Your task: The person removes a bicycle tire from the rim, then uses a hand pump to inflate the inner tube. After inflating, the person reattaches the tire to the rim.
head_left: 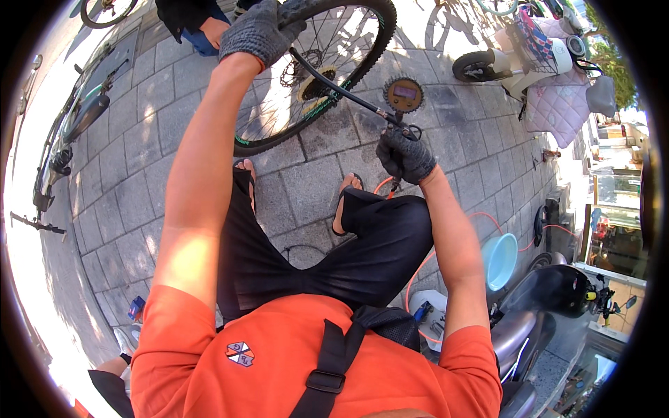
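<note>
My left hand [256, 33], in a grey knitted glove, is closed around the top of a bicycle wheel's black tyre [385, 38]. The wheel stands upright in front of my feet, with its sprockets showing. In my right hand [406, 155], also gloved, is the grip of a tyre inflator, its round gauge [404, 93] with a toothed rim and small display pointing away from me. A black hose [340, 89] runs from the inflator to the wheel; its far end is hard to make out among the spokes.
Another person's hand [213, 31] is beside my left glove. An orange air line [412, 282] curves past my right leg near a light blue basin [500, 261]. Scooters [550, 296] stand at right, a bicycle [70, 132] at far left. Grey paving [157, 125] lies underfoot.
</note>
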`<state>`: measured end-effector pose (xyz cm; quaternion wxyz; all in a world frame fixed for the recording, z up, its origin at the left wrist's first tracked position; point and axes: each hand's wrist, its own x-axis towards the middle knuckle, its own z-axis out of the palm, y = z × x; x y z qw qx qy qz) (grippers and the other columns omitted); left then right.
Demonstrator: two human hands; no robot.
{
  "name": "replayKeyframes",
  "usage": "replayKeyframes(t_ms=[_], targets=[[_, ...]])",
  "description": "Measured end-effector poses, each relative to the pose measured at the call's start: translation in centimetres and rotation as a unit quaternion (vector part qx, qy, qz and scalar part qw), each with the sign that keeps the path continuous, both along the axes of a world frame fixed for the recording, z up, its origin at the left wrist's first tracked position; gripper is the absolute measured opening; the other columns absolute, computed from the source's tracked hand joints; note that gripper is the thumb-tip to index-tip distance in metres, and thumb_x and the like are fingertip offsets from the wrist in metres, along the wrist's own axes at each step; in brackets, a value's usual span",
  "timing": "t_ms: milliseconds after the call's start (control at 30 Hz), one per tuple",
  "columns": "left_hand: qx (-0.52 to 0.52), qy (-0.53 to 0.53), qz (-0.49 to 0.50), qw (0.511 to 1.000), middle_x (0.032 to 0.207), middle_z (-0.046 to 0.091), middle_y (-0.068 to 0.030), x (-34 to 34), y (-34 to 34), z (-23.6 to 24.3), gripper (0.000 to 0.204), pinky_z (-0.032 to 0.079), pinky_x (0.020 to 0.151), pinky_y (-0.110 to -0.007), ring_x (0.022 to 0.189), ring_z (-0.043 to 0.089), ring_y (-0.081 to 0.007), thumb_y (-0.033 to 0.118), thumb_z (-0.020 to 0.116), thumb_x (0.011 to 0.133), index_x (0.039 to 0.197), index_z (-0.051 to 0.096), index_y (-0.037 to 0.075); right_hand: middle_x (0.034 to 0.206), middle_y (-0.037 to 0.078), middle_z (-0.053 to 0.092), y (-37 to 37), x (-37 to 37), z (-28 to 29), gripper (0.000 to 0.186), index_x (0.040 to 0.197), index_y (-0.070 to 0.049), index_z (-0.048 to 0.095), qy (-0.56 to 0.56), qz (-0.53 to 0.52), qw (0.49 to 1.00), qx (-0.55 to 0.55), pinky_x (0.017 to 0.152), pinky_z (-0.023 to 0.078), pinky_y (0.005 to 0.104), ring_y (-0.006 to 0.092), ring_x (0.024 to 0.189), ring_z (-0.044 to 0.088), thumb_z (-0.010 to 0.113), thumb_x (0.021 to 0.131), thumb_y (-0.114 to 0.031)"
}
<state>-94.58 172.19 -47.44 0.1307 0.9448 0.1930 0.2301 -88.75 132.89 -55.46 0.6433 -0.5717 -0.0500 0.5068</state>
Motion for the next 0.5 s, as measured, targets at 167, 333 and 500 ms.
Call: replayKeyframes(t_ms=[167, 333, 500], targets=[[-0.019, 0.025, -0.001, 0.999, 0.105, 0.074, -0.0194, -0.4, -0.3, 1.0, 0.062, 0.057, 0.084, -0.050, 0.099, 0.073, -0.0379, 0.063, 0.069, 0.092, 0.124, 0.064, 0.010, 0.074, 0.000, 0.057, 0.0, 0.2, 0.4, 0.024, 0.091, -0.015, 0.059, -0.012, 0.035, 0.999, -0.005, 0.046, 0.039, 0.0257, 0.0111, 0.057, 0.053, 0.071, 0.099, -0.034], [-0.074, 0.032, 0.023, 0.997, 0.109, 0.070, -0.0251, -2.0, -3.2, 5.2, 0.046, 0.051, 0.094, -0.049, 0.108, 0.066, -0.0426, 0.034, 0.079, 0.085, 0.114, 0.067, 0.001, 0.075, 0.000, 0.057, -0.4, 0.4, 0.2, 0.021, 0.095, -0.015, 0.059, -0.026, 0.048, 0.999, -0.002, 0.047, 0.039, 0.0252, 0.0102, 0.060, 0.054, 0.071, 0.098, -0.032], [-0.084, 0.017, 0.029, 0.996, 0.105, 0.072, -0.0267, -1.8, -2.6, 4.1, 0.045, 0.053, 0.090, -0.051, 0.106, 0.069, -0.0428, 0.039, 0.076, 0.084, 0.107, 0.066, 0.001, 0.076, -0.001, 0.055, 0.5, -0.5, 0.6, 0.021, 0.095, -0.014, 0.056, -0.018, -0.014, 1.000, -0.015, 0.046, 0.040, 0.0258, 0.0102, 0.061, 0.054, 0.071, 0.098, -0.028]])
